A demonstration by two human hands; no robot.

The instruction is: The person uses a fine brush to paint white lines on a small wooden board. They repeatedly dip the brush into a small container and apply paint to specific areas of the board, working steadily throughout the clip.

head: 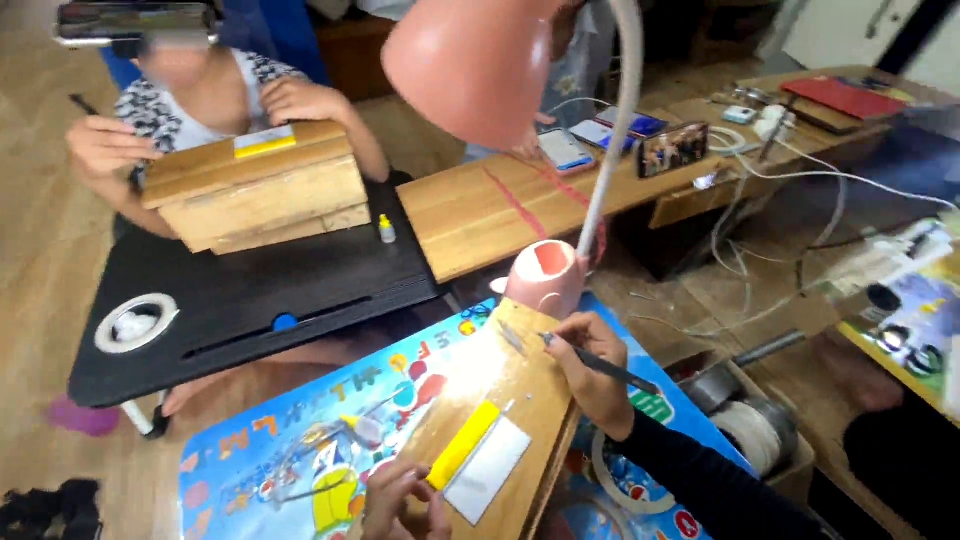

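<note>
My right hand point(590, 375) grips a thin dark pen-like tool point(600, 364), its tip resting on the upper part of a slanted wooden board point(500, 400). My left hand point(400, 503) sits at the board's lower edge, fingers touching a yellow strip point(462, 445) beside a white card point(488, 468). The board rests on a small colourful cartoon-printed table point(270, 440).
A pink desk lamp point(545, 275) stands at the board's top, its shade point(465, 65) overhead. Across from me another person works at a wooden box point(255, 185) on a black lap table point(250, 295). A wooden bench point(500, 205) holds phones; cables and tape rolls point(750, 425) lie at right.
</note>
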